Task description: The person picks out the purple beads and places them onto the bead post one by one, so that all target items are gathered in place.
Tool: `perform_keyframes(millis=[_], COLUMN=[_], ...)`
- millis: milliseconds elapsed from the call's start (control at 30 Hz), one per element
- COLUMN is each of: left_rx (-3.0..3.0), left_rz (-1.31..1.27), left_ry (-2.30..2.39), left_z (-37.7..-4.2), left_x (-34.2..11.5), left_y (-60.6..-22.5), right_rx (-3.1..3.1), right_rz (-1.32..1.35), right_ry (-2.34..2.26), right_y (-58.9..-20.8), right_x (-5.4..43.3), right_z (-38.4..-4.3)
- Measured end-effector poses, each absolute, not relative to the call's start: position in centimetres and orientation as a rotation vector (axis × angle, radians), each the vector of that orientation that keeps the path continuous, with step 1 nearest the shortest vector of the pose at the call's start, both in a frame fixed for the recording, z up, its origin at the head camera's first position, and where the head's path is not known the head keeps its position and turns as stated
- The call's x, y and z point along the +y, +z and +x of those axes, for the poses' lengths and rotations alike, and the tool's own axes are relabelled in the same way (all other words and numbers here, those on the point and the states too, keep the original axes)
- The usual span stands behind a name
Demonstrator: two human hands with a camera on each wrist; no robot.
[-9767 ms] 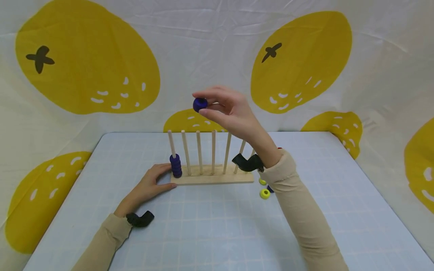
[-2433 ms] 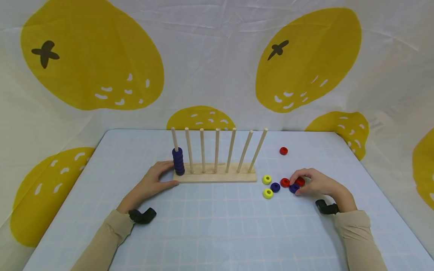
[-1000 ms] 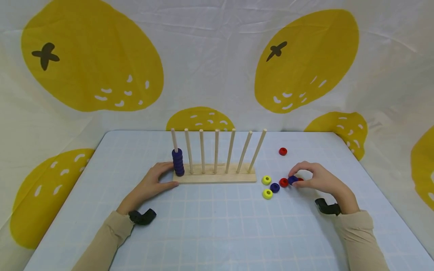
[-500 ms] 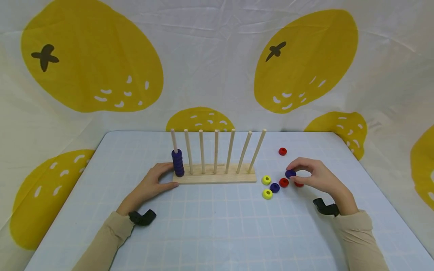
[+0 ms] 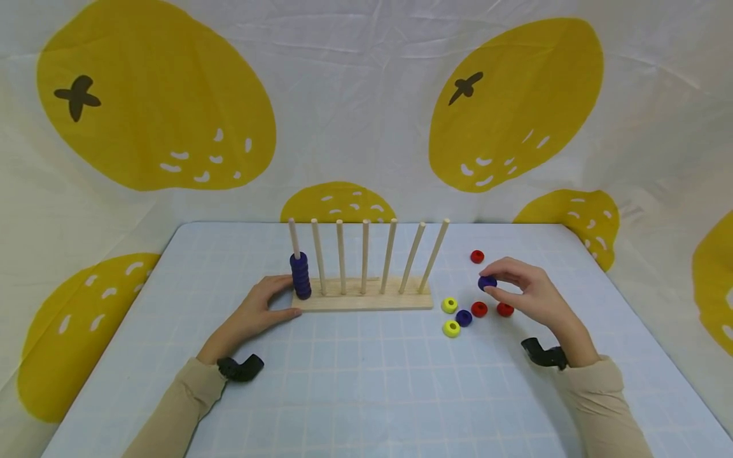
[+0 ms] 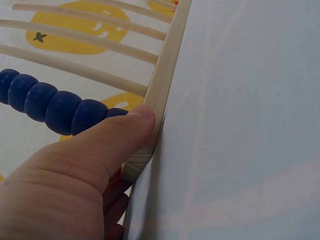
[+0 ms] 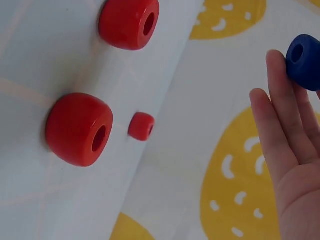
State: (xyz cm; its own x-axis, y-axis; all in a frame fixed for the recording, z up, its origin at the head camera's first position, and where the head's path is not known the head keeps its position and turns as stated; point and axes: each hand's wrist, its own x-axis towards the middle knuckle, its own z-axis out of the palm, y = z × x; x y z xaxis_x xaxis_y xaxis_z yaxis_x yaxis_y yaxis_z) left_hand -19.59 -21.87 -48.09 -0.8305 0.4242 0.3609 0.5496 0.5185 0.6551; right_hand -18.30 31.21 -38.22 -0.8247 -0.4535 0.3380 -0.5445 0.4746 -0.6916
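Note:
My right hand [image 5: 529, 294] pinches a blue bead [image 5: 487, 283] between thumb and fingers, above the table. In the right wrist view the hole of this blue bead [image 7: 298, 53] shows, with the other fingers stretched out beside it. At the left end of a wooden peg stand [image 5: 366, 302], my left hand [image 5: 250, 316] grips the base, thumb on the front edge and fingers behind. A stack of several blue beads [image 5: 300, 275] sits on the stand's leftmost peg; the other pegs are bare. The left wrist view shows my thumb [image 6: 125, 131] lying along the base close to the stack.
Right of the stand lie two yellow beads [image 5: 451, 328], one blue bead [image 5: 464, 318] and two red beads [image 5: 479, 309] on the pale checked table [image 5: 366, 388]. Another red bead [image 5: 477, 256] lies farther back. A white cloth with yellow fruit prints hangs behind.
The right hand has picked the blue bead up from beside the red ones and raised it back and to the left. Earlier, the stack gained a bead. The left hand stays in place.

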Motion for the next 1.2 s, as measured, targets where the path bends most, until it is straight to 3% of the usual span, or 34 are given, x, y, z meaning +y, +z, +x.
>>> perform_keyframes(millis=[1200], left_rx=[-2.656], left_rz=[-0.804], left_ry=[-1.221], left_z=[-19.5], left_x=[-22.0], left_y=[-48.1], right_rx=[-2.347], right_rz=[0.717], right_ry=[1.494], right_y=[-35.7], right_x=[25.4], right_z=[-15.4])
